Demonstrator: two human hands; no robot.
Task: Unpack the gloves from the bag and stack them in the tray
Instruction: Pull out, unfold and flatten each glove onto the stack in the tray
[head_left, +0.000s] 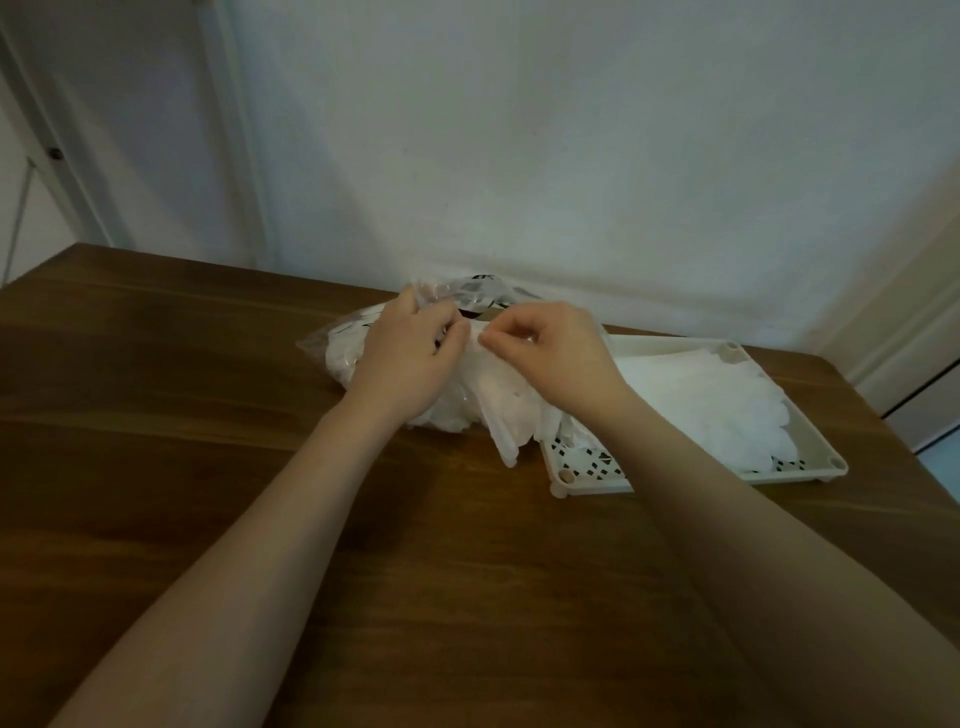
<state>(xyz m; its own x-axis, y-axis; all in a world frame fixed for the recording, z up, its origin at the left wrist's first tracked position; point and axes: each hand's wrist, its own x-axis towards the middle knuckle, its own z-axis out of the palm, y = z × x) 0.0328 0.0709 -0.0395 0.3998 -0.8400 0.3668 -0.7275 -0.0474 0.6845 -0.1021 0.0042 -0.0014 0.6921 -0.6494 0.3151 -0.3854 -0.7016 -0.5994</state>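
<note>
A clear plastic bag (343, 345) full of thin white gloves lies on the wooden table by the wall. My left hand (410, 358) and my right hand (558, 358) meet at the bag's mouth. Both pinch the cuff edge of one translucent white glove (506, 415), whose fingers hang down over the tray's near left corner. To the right sits a cream tray (789, 470) with a perforated bottom. A stack of white gloves (711, 400) lies in it.
The brown wooden table (260, 415) reaches left and toward me. A white wall stands close behind the bag and the tray. The table's right edge runs just past the tray, with a doorway beyond it.
</note>
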